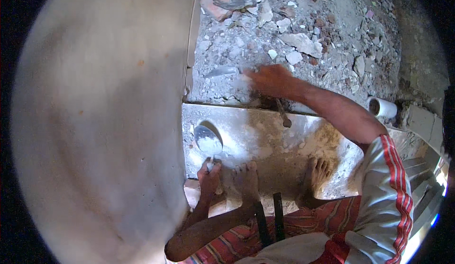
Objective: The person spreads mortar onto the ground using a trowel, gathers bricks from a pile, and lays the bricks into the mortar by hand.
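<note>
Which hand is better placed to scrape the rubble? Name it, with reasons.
Likely the right hand: it is over the rubble, holding what looks like a trowel. The left hand, near a foot, holds a round scoop.

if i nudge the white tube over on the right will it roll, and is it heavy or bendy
The white tube would probably roll, being round and lying on its side. Its dark open end looks hollow, suggesting it's light for its size. The smooth, even outline hints at stiffness.

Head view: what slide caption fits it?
Left hand holding a round pan, right hand holding a bladed tool over rubble.
</note>
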